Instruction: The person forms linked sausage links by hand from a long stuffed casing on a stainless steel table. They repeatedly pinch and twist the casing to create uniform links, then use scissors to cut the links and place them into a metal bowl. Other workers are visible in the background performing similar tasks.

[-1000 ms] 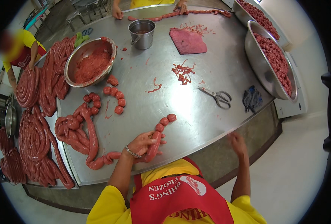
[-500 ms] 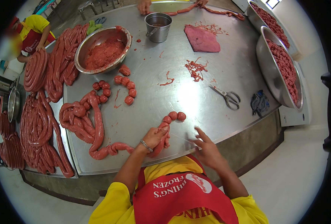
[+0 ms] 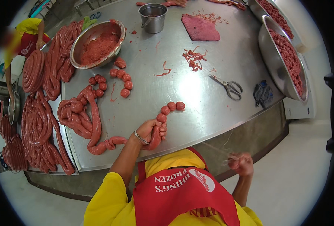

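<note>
My left hand (image 3: 149, 130) is wrapped round a thick pink sausage (image 3: 156, 141) near the table's front edge. Beyond its fingers a short row of round, tied-off links (image 3: 171, 107) curves to the right. My right hand (image 3: 241, 164) is out past the edge, well to the right, closed with a thin pale string (image 3: 227, 142) trailing by it; where the string's far end goes is hard to see. Left of my left wrist, the same sausage runs into a coiled heap (image 3: 76, 116). Behind it lie separate small links (image 3: 126, 84).
Scissors (image 3: 224, 84) and a dark crumpled bundle (image 3: 263, 94) lie right, near a steel bowl of ground meat (image 3: 270, 62). Farther back are casing scraps (image 3: 194, 59), a pink cloth (image 3: 200, 28), a small bucket (image 3: 153, 22) and another meat bowl (image 3: 74, 56). Co-workers stand far left and opposite.
My right hand has swung right and nearer, off the table's edge, and its fingers have closed. My left hand's fingers have curled round the sausage. The whole view has shifted slightly.
</note>
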The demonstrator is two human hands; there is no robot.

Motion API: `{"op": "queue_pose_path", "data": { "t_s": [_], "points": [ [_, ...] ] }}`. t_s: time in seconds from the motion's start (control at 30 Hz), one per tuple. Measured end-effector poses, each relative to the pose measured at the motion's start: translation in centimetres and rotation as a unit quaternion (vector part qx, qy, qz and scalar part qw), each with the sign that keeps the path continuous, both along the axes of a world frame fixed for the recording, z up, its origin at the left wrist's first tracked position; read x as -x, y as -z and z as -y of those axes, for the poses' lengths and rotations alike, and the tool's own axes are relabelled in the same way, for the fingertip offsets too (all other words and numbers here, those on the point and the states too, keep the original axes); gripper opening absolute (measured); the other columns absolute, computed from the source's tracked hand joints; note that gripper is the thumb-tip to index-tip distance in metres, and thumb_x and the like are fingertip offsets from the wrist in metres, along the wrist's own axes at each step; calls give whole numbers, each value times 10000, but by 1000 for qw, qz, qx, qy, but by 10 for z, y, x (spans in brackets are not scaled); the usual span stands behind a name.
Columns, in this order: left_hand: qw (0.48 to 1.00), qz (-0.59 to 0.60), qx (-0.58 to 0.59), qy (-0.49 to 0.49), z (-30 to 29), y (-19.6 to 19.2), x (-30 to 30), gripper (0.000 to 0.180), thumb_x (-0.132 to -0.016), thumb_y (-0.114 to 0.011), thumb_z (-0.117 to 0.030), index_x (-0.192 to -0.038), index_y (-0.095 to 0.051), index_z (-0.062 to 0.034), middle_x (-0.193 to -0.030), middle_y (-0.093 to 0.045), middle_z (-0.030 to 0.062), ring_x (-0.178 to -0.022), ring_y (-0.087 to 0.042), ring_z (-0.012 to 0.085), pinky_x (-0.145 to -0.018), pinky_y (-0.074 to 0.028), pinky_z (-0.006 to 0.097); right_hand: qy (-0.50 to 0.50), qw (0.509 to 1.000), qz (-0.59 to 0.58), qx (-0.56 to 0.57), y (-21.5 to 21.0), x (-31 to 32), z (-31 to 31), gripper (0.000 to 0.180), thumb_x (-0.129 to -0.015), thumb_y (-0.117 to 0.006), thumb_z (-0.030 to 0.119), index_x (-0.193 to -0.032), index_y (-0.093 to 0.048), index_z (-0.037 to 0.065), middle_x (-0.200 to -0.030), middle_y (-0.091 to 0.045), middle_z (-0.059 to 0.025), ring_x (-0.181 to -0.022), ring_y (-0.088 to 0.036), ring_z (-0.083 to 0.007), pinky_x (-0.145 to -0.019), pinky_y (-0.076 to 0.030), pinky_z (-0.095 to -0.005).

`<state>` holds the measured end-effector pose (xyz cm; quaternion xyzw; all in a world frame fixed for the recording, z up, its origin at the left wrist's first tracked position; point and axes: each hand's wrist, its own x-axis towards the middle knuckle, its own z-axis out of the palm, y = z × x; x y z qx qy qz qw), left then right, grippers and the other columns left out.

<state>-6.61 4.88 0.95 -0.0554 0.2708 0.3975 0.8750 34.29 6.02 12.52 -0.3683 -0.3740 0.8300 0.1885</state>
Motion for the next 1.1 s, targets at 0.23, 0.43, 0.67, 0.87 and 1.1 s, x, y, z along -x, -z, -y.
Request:
{"op": "queue_pose_path", "data": {
  "t_s": [0.23, 0.43, 0.67, 0.87, 1.1],
  "points": [
    [965, -249, -75, -33, -5, -26, -17, 185, -904, -535, -231, -866, -488, -57, -777, -500, 52, -722, -504, 204, -755, -457, 384, 94, 910, 403, -31, 87, -59, 16, 221, -908, -638, 294, -868, -670, 79, -722, -576, 33, -630, -457, -54, -520, -329, -216],
    [467, -851, -235, 44, 40, -22, -75, 719, -787, -716, -182, -1346, -328, 49, -1348, -377, 298, -1218, -412, 451, -987, -370, 516, 120, 897, 411, -114, 48, -43, -49, 258, -885, -632, 209, -1086, -644, 47, -937, -619, -37, -781, -565, -113, -584, -426, -251],
    [815, -564, -131, -32, 39, 0, -32, 296, -930, -616, -263, -1069, -524, -18, -860, -584, 82, -644, -570, 216, -585, -483, 345, -157, 706, 533, -439, 45, 21, -116, 607, -760, -691, 82, -1326, -475, 120, -1136, -532, -240, -1027, -573, -365, -871, -488, -440],
    [967, -239, -65, -67, 34, -15, 1, 390, -938, -623, -398, -1029, -543, -27, -778, -547, -3, -580, -446, 54, -510, -400, 195, -263, 603, 580, -481, 97, 175, -169, 657, -742, -759, 208, -1333, -477, 154, -1189, -593, -255, -897, -676, -370, -755, -548, -451],
    [905, -390, -157, -72, 44, 18, 2, 391, -947, -604, -404, -950, -593, -13, -731, -580, 30, -603, -533, 111, -544, -467, 268, -328, 703, 286, -562, 12, 248, -12, 509, -789, -580, -3, -1286, -544, 101, -1480, -307, -246, -992, -645, -358, -810, -555, -448]
  ]
}}
